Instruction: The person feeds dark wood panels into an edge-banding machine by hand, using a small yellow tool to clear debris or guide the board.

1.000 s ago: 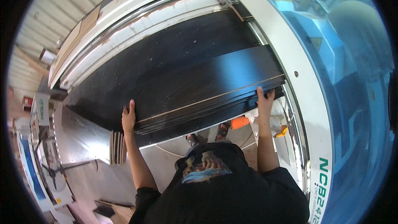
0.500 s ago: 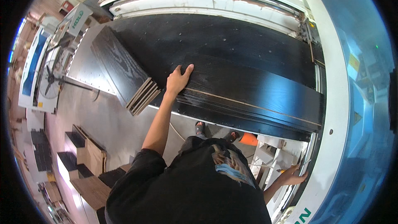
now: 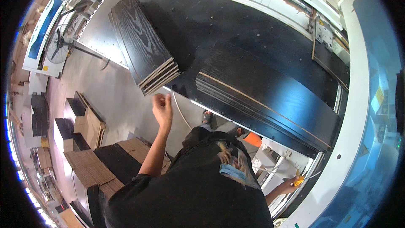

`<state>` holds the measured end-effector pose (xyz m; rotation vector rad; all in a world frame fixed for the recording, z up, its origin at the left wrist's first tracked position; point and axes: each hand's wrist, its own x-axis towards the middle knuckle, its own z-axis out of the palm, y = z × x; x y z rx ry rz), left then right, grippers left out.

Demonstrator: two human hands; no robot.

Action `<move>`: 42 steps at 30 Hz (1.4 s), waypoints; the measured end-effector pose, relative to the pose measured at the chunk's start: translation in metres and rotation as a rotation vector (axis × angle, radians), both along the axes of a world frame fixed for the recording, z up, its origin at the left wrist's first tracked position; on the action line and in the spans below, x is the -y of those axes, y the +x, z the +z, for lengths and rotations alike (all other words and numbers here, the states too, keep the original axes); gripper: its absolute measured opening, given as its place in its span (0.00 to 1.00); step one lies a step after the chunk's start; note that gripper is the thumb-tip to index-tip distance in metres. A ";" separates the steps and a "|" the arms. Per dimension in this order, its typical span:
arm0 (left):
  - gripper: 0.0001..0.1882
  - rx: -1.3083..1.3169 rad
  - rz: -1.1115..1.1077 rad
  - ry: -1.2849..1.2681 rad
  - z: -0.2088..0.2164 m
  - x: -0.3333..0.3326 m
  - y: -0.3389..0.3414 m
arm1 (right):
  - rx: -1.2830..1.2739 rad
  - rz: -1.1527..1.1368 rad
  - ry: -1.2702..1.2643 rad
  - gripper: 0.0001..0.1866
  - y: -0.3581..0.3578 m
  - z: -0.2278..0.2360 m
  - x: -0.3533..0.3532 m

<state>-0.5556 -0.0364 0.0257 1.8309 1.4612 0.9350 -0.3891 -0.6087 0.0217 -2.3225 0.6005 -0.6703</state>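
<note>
My left hand [image 3: 162,110] is in the air just off the table's near edge, below the left stack of black wood-grain boards [image 3: 141,38]. Its fingers are loosely bent, the thumb stands apart, and nothing shows in it. At the lower right my right hand [image 3: 287,187] grips a screwdriver [image 3: 299,181] with a yellow handle and a thin metal shaft, which points toward the machine's white frame. A second stack of long black boards [image 3: 270,88] lies on the black machine table [image 3: 211,21], its edges slightly fanned, touched by neither hand.
The machine's white frame [image 3: 350,114] and blue clear cover [image 3: 379,143] bound the right side. Cut boards [image 3: 109,160] are stacked on the left near my arm. A standing fan [image 3: 58,44] is farther left. An orange object [image 3: 253,139] is near my feet.
My left hand has let go of the right board stack and moved left and toward me, off the table. The view has shifted. My right hand still holds the screwdriver, its yellow handle now plainer.
</note>
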 end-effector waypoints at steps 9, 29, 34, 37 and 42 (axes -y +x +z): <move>0.51 -0.201 0.008 0.154 -0.008 -0.074 -0.045 | -0.023 0.937 0.427 0.19 0.093 0.063 -0.133; 0.42 -0.591 0.035 0.312 -0.041 -0.115 -0.066 | -0.567 1.044 0.200 0.18 0.046 0.105 -0.226; 0.41 -0.560 0.039 0.322 -0.055 -0.146 -0.102 | -0.595 0.715 0.148 0.19 0.045 0.116 -0.160; 0.38 -0.433 -0.068 0.156 -0.037 -0.150 -0.108 | -0.463 0.273 0.206 0.16 0.043 0.112 -0.063; 0.33 -0.820 -0.423 -0.390 0.041 -0.236 -0.182 | -0.201 0.169 0.262 0.17 -0.002 0.146 0.025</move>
